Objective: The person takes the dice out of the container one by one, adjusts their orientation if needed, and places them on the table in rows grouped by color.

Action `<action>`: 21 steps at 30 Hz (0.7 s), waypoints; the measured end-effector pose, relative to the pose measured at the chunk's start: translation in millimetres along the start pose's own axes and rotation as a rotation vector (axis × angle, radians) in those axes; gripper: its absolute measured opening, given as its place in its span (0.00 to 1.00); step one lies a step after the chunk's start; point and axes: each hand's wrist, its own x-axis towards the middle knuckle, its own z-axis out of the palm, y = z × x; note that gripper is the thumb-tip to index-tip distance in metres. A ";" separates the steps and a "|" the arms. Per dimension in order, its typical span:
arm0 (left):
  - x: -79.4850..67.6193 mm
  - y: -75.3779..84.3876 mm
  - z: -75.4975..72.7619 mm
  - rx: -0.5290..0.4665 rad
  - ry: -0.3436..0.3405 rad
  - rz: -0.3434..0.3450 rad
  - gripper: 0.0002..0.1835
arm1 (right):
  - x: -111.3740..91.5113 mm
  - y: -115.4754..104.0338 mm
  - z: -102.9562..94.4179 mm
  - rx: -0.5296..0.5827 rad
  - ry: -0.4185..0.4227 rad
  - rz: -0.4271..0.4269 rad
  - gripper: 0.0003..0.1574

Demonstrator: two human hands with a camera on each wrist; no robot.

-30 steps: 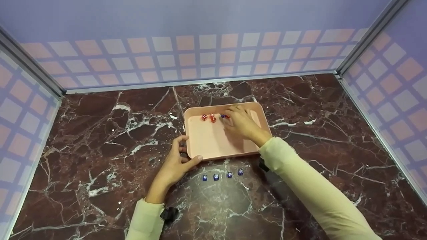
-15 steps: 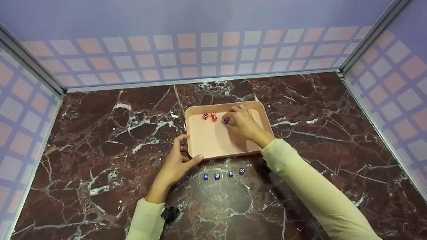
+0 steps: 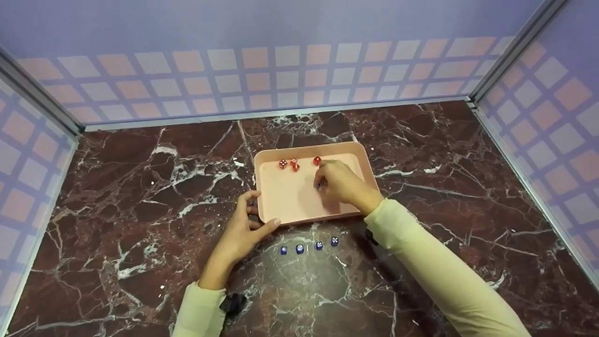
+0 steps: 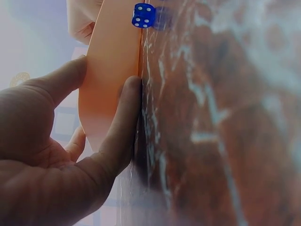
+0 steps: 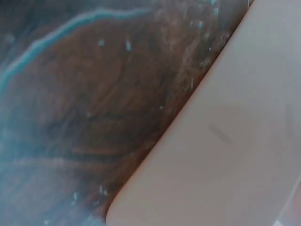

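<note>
Inside the pink tray (image 3: pixel 292 201) my right hand (image 3: pixel 344 182) pinches a blue die (image 3: pixel 321 185), mostly hidden by the fingertips. A red die (image 3: pixel 317 160) lies just beyond that hand, by the far wall. Several more red dice (image 3: pixel 283 164) are grouped to its left. My left hand (image 3: pixel 243 229) holds the tray's near left corner, thumb along the front wall and fingers at the left side. The left wrist view shows this hand (image 4: pixel 70 136) against the tray's outer wall (image 4: pixel 110 61). In the right wrist view only the tray's wall (image 5: pixel 211 141) shows clearly.
Several blue dice (image 3: pixel 300 249) stand in a spaced row on the dark marble table (image 3: pixel 140 210), in front of the tray. One blue die (image 4: pixel 141 15) appears in the left wrist view. Tiled-pattern walls (image 3: pixel 276 70) border the table at the back and sides.
My right hand has drawn the blue die away from the far wall, toward the middle of the tray, uncovering the red die there. My left hand stays at the corner.
</note>
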 end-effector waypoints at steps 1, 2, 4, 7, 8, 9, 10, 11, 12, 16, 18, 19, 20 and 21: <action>-0.4 -0.1 -0.6 0.002 0.004 -0.005 0.41 | -1.3 -1.7 -0.3 -0.009 -0.007 -0.006 0.15; -0.8 -0.2 -1.0 0.002 0.005 -0.004 0.41 | -2.9 -3.5 -0.9 -0.017 -0.016 -0.010 0.15; -1.6 -0.1 -1.6 0.005 0.006 -0.001 0.41 | -7.0 -6.4 -1.4 -0.029 -0.043 -0.016 0.15; -2.7 -0.1 -1.5 0.013 0.006 -0.002 0.41 | -14.6 -9.5 -1.6 -0.044 -0.082 -0.032 0.14; -3.1 -0.1 -1.3 0.015 0.004 -0.002 0.41 | -17.2 -10.2 -1.5 -0.050 -0.090 -0.043 0.14; -3.4 -0.2 -1.1 0.019 0.003 -0.003 0.41 | -19.9 -10.6 -1.2 -0.054 -0.096 -0.055 0.14; -3.6 -0.2 -0.7 0.022 0.002 -0.003 0.40 | -22.2 -11.1 -1.3 -0.058 -0.097 -0.068 0.15; -3.9 -0.3 -0.5 0.026 0.002 0.000 0.40 | -24.0 -11.7 -1.5 -0.069 -0.096 -0.085 0.16; -4.2 -0.3 -0.3 0.030 0.001 0.004 0.40 | -25.2 -12.7 -1.7 -0.081 -0.095 -0.095 0.16; -4.3 0.2 -0.5 0.037 -0.004 0.010 0.40 | -25.2 -19.4 -3.4 -0.128 -0.105 -0.094 0.17; -3.5 0.6 -0.8 0.034 -0.007 0.008 0.40 | -23.6 -23.4 -4.6 -0.141 -0.118 -0.070 0.17; -2.9 0.8 -0.7 0.033 -0.008 0.005 0.40 | -23.2 -24.8 -5.2 -0.144 -0.120 -0.059 0.17; -2.2 1.0 -0.6 0.033 -0.010 0.003 0.40 | -23.1 -25.8 -5.7 -0.145 -0.121 -0.049 0.18; -1.6 1.1 -0.2 0.032 -0.011 0.005 0.40 | -23.2 -26.4 -6.1 -0.145 -0.122 -0.043 0.18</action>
